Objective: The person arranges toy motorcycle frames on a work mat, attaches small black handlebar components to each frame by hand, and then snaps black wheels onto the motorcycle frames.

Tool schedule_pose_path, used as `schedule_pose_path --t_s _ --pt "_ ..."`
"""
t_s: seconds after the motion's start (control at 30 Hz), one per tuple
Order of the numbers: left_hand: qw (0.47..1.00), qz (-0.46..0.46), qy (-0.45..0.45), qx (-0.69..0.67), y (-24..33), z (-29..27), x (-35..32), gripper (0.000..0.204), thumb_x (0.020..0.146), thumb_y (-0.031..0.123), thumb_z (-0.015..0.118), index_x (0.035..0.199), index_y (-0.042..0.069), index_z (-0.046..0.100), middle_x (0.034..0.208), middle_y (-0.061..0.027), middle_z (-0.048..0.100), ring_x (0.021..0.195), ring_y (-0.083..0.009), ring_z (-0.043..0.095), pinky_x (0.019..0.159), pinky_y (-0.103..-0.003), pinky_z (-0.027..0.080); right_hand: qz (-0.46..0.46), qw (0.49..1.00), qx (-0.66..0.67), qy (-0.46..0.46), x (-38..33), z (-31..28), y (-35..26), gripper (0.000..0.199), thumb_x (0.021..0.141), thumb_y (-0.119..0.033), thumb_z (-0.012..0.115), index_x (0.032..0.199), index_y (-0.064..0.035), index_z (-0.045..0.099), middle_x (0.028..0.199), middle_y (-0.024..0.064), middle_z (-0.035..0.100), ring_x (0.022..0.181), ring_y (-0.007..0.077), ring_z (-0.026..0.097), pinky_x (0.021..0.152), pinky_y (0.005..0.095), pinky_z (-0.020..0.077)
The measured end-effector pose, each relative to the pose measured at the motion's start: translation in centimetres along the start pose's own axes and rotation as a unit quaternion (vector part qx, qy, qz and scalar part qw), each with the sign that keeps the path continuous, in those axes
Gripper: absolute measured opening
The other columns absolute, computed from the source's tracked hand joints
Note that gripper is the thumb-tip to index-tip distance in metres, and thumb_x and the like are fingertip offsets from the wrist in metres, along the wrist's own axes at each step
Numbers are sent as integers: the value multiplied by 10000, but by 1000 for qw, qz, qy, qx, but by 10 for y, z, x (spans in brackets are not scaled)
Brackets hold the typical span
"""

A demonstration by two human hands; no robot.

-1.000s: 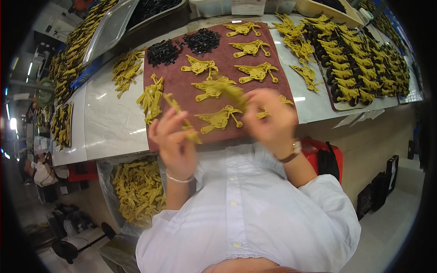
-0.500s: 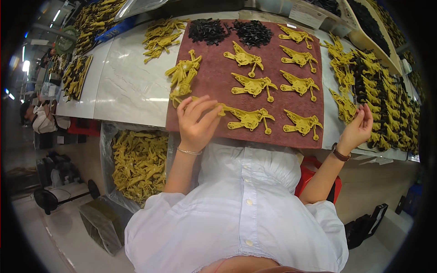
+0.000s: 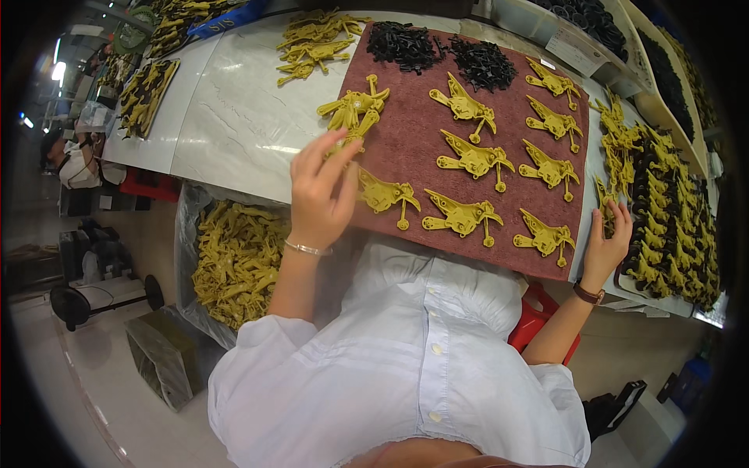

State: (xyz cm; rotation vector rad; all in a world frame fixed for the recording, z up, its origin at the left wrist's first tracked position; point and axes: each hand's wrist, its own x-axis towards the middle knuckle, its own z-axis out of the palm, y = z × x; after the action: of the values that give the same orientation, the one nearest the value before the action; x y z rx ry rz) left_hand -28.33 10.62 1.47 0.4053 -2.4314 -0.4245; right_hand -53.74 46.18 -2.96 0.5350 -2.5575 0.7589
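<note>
Left hand (image 3: 321,187): hovering over the near left corner of the mat (image 3: 421,101); fingers spread and loosely curled; thumb and forefinger are closing toward the small pile (image 3: 355,109) of yellow parts; I cannot tell whether anything is pinched yet.

Right hand (image 3: 608,234): reaching off the mat's right edge; palm open, fingers fanned; fingertips are touching a yellow part (image 3: 602,195) at the edge of the tray (image 3: 663,265); nothing is clearly gripped.

Parts on mat: yellow moulded parts are lying in loose rows on the dark red mat; nearest to the left hand is a lone part (image 3: 384,195), just beside the thumb; another part (image 3: 462,216) is sitting next to it, apart.

Black bits (image 3: 406,43): two heaps are resting at the mat's far edge, well apart from both hands.

Tray: holding packed rows of yellow and black pieces at the right; pieces are sitting tight against each other.

Bag (image 3: 234,261): standing open below the table's left edge, full of loose yellow parts.

Table (image 3: 234,117): pale and glossy; more yellow parts are lying on it beyond the mat.

Risk, left: the pile is tangled; lifting one part is likely to be dragging a neighbour with it, or knocking the lone part out of line.

Risk, right: the hand is working at the edge of view, by feel; a brush of the fingers could be tipping packed pieces out of their rows or off the tray's near edge.

Risk, mat: its near edge is overhanging the table toward the person; a part nudged there could be sliding into the lap or onto the floor.
</note>
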Motion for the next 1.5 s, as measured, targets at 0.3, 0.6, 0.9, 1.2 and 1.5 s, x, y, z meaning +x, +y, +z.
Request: schedule_pose_path --t_s 0.3,0.6,0.9,1.2,1.5 --pt "979 -199 -31 -21 -12 24 25 302 748 167 740 1031 105 655 1130 -136 571 935 -340 625 809 -404 502 -70 994 75 28 12 -6 -92 269 828 -155 734 1070 -50 680 1215 148 599 1123 317 574 929 402 456" --pt "820 -280 156 -473 0 -2 35 443 939 77 580 1349 53 414 1216 -80 547 986 -128 598 822 -239 502 -269 877 315 -243 -18 23 -240 440 767 -89 747 1189 -58 624 1216 142 592 1101 317 576 940 383 441" --pt "612 -294 -30 -734 54 -5 7 536 996 98 471 1468 99 218 1422 -110 411 1264 -162 454 976 -291 452 -240 831 449 -226 -17 26 -250 225 791 31 672 1009 -25 671 1101 160 617 921 299 636 764 343 522" --pt "987 38 -9 -153 52 -6 11 259 729 82 788 974 69 706 1457 -316 355 1336 -420 410 1078 -439 355 -214 833 458 -225 -20 12 -222 219 785 10 671 1001 -22 664 1053 130 659 885 268 672 733 324 552" --pt "981 134 -48 -132 83 13 19 125 775 59 722 814 74 604 1256 -192 612 1250 -385 522 1103 -509 262 -220 882 378 -178 -28 -15 -190 222 787 -26 675 1007 -19 646 1027 121 668 867 257 676 725 338 557"
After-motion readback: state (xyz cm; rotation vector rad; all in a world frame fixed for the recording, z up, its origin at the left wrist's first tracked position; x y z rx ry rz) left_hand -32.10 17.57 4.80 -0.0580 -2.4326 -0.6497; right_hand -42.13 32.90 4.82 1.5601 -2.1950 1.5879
